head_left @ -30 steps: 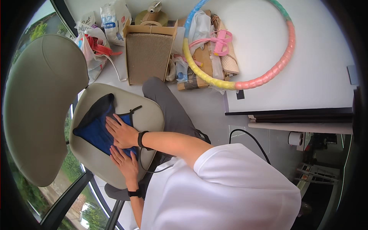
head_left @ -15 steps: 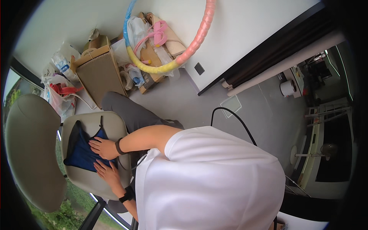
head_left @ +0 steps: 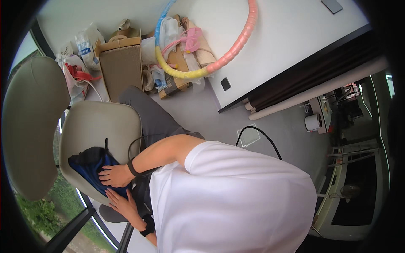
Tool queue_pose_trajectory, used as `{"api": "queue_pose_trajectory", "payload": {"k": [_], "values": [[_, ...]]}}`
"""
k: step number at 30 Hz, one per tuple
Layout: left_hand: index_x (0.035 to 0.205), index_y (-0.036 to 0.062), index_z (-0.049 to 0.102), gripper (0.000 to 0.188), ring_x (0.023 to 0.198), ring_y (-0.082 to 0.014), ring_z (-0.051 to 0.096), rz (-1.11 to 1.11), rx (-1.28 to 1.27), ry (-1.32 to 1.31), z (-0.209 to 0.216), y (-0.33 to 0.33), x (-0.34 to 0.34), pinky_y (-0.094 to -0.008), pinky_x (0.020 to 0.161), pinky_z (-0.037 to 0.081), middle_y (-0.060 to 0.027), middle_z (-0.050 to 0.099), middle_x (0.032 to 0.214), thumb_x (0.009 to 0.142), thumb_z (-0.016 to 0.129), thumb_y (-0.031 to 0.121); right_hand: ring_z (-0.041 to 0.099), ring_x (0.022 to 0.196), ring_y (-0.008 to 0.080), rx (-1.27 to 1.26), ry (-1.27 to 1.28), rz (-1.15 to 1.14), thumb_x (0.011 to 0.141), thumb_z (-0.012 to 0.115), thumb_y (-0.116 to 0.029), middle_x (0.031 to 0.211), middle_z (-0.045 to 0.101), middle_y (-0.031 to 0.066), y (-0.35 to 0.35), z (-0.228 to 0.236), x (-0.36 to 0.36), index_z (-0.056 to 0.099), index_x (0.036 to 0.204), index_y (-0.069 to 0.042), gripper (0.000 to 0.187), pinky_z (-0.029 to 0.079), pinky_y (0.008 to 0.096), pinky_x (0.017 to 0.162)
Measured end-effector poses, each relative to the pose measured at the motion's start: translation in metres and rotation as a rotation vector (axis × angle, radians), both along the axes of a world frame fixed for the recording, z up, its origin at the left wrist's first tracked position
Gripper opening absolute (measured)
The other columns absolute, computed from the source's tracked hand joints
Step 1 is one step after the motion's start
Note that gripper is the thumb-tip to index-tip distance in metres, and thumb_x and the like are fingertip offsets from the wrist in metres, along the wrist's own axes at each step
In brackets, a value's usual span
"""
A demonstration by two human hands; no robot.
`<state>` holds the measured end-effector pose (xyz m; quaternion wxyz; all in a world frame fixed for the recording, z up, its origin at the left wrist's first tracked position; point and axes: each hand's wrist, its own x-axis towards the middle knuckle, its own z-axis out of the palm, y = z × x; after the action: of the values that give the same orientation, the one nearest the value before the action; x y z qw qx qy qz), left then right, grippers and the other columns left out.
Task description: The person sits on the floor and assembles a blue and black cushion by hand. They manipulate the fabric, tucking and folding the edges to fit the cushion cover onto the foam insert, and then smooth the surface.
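Beige chair seat (head_left: pixel 103 120) under blue-and-black cloth (head_left: pixel 90 164), both hands (head_left: pixel 118 175) palm-down on it, slightly splayed

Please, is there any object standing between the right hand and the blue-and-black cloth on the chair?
Nothing visible stands between them: the right hand lies directly on the blue-and-black cloth, on the chair seat. The left hand is beside it, at the cloth's edge.

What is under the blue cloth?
The chair seat shows beside the blue cloth. Anything directly beneath is covered and cannot be seen: the right hand lies on top, the left hand at its edge.
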<state>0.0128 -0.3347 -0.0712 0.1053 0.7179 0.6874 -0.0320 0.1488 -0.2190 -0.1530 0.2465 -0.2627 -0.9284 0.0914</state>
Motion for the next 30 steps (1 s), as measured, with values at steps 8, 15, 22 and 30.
{"api": "queue_pose_trajectory", "payload": {"k": [8,15,22,30], "values": [[0.158,-0.0021,0.023,0.084,0.153,-0.0338,0.025,0.147,0.002,-0.106,-0.006,-0.036,-0.015,-0.0513,0.124,0.019,-0.024,0.029,0.163,0.096,0.065,0.036,0.038,0.144,0.0348,-0.053,0.132,0.184,0.095,0.059,-0.033,0.149,0.049,0.0189,-0.013,0.002,-0.021,0.054,0.141,-0.005,0.054,0.024,0.0561,0.12],[0.158,0.0001,0.026,0.101,0.15,-0.0446,0.026,0.059,-0.106,-0.216,0.026,-0.011,-0.012,-0.0513,0.123,0.023,-0.0287,0.027,0.161,0.079,0.084,0.026,0.035,0.148,0.0234,-0.202,0.069,-0.023,0.095,0.059,-0.035,0.158,0.043,0.0102,-0.016,0.016,-0.005,0.049,0.148,-0.005,0.061,0.02,0.0452,0.124],[0.154,-0.0017,0.035,0.082,0.145,-0.0433,0.036,-0.066,-0.159,-0.531,0.021,0.116,0.064,-0.0471,0.12,0.029,-0.0278,0.04,0.155,0.088,0.077,0.022,0.037,0.147,0.024,-0.21,-0.056,-0.363,0.096,0.055,-0.03,0.157,0.043,0.0125,0.05,0.032,0.088,0.053,0.144,-0.001,0.056,0.021,0.0404,0.125],[0.153,-0.0019,0.037,0.084,0.144,-0.0412,0.039,-0.336,-0.186,-0.484,0.024,0.207,0.128,-0.0452,0.118,0.033,-0.0278,0.041,0.154,0.085,0.079,0.025,0.035,0.148,0.0253,-0.136,-0.011,-0.642,0.095,0.058,-0.03,0.162,0.035,0.0148,0.087,0.041,0.162,0.048,0.148,-0.001,0.062,0.018,0.0453,0.125]]}}
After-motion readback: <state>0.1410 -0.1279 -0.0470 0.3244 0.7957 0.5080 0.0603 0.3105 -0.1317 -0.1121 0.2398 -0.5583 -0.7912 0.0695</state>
